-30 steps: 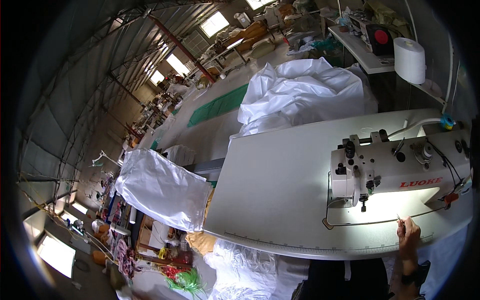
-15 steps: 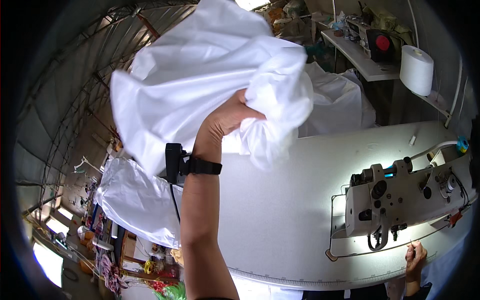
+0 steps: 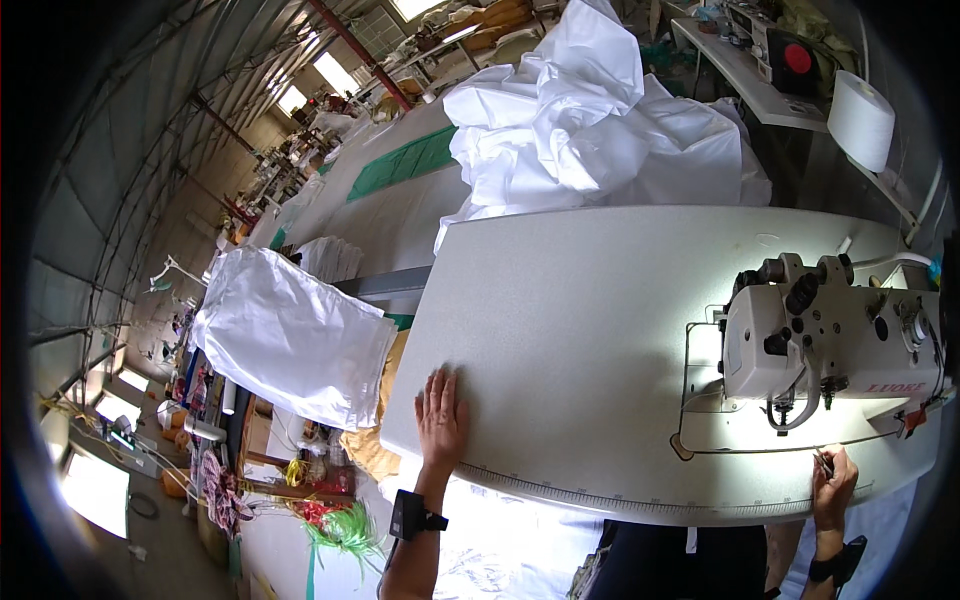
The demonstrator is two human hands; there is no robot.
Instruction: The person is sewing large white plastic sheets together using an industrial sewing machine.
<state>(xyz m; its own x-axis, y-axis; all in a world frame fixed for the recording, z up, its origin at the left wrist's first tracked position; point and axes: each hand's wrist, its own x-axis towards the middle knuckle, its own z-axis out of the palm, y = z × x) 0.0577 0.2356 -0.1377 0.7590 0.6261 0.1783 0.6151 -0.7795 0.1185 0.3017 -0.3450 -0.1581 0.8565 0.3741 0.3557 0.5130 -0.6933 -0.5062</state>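
My left hand [image 3: 441, 420] lies flat on the left front edge of the pale sewing table [image 3: 560, 330], its fingers stretched out and nothing in it. At the table's front right, my right hand [image 3: 833, 486] is closed, with a small dark thing showing at its fingertips, too small to name. The sewing machine [image 3: 810, 340] stands just beyond that hand, its lamp lighting the bed below the needle area. Behind the table's far edge lies a crumpled heap of white fabric [image 3: 570, 130].
A folded stack of white fabric [image 3: 290, 335] sits left of the table. Below it hang green plastic strands [image 3: 347, 528]. White cloth [image 3: 515, 525] shows beneath the front edge. A white thread cone [image 3: 861, 120] stands at the far right, near another machine's table [image 3: 745, 75].
My left hand has let go of the white fabric, which now rests on the heap behind the table. That hand has come back to the table's near left edge. The right hand stays closed.
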